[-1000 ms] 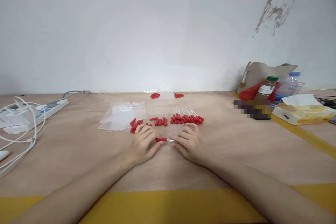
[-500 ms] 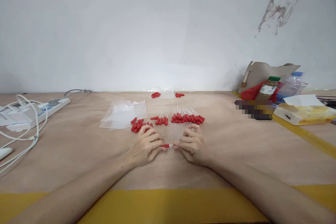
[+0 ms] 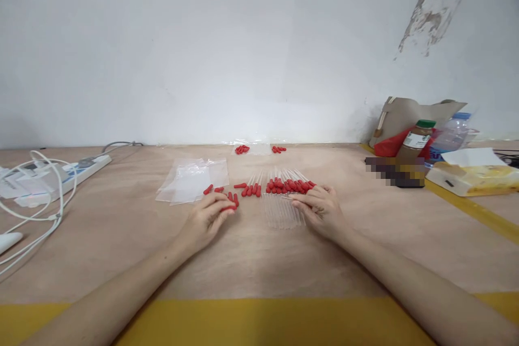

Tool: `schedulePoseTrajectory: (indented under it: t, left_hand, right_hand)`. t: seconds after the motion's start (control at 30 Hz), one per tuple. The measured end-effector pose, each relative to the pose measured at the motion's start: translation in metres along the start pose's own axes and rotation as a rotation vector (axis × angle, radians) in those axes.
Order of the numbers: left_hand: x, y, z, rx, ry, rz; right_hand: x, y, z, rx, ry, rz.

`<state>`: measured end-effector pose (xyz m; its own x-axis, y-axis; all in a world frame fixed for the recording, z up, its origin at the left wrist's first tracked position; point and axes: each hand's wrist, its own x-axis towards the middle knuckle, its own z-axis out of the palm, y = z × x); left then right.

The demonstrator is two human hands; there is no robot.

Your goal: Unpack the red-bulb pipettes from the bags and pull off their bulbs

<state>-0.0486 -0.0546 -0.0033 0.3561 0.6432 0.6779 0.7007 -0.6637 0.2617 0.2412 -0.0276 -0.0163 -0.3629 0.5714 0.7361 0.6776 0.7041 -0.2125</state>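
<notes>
Left hand [image 3: 206,220] pinches a red bulb [image 3: 230,207] left of the clear tubes [image 3: 283,215]. Nearer them, at their right edge, the right hand [image 3: 323,209] pinches a thin tube [image 3: 286,197] pointing left.

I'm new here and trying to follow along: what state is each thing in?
Left hand, pinching a red bulb.
Right hand, pinching a clear tube.
Tube row, bare, lying flat.
Bulb-topped tubes, bunched, lying down.
Loose red bulbs, scattered, unattached.
Clear bags, flat, overlapping.
Green-topped bottle, capped.
Blue-topped bottle, capped.
Power strip, plugs inserted.
</notes>
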Motion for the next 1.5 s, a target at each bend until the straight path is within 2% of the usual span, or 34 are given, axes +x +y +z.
schedulePoseTrajectory:
  t: [0.13, 0.23, 0.3, 0.43, 0.63, 0.77, 0.83, 0.9, 0.97, 1.1, 1.3, 1.5]
  left_hand:
    - [0.014, -0.032, -0.019, 0.051, 0.202, -0.423]
    - [0.019, -0.064, -0.029, -0.040, 0.207, -0.720]
    - [0.018, -0.081, -0.031, -0.038, 0.178, -0.797]
    - [0.015, -0.095, -0.025, 0.076, 0.188, -0.773]
    - [0.011, -0.095, -0.015, 0.202, -0.026, -0.701]
    - [0.011, -0.089, -0.017, 0.257, 0.045, -0.639]
    - [0.013, -0.081, -0.017, 0.331, 0.113, -0.556]
    - [0.018, -0.068, -0.016, 0.387, 0.133, -0.447]
    - [0.025, -0.053, -0.013, 0.392, 0.055, -0.347]
    - [0.046, -0.028, 0.002, 0.384, -0.200, -0.229]
    - [0.068, -0.018, 0.028, 0.452, -0.318, -0.326]
    - [0.071, -0.022, 0.032, 0.396, -0.386, -0.488]
  right_hand:
    - [0.001, -0.006, 0.007, 0.049, -0.066, 0.108]
    - [0.004, -0.012, 0.012, 0.065, -0.098, 0.134]
    - [0.011, -0.013, 0.014, 0.047, -0.115, 0.128]
    - [0.030, -0.015, 0.021, -0.077, -0.101, 0.046]
    - [0.037, -0.027, 0.045, -0.239, -0.060, -0.084]
    - [0.032, -0.035, 0.049, -0.233, -0.105, -0.099]
    - [0.030, -0.038, 0.049, -0.198, -0.121, -0.071]
    - [0.029, -0.040, 0.047, -0.160, -0.133, -0.044]
    - [0.028, -0.042, 0.046, -0.135, -0.143, -0.026]
    - [0.026, -0.044, 0.044, -0.118, -0.163, -0.026]
    - [0.027, -0.043, 0.043, -0.098, -0.198, -0.031]
    - [0.027, -0.044, 0.043, -0.085, -0.237, -0.052]
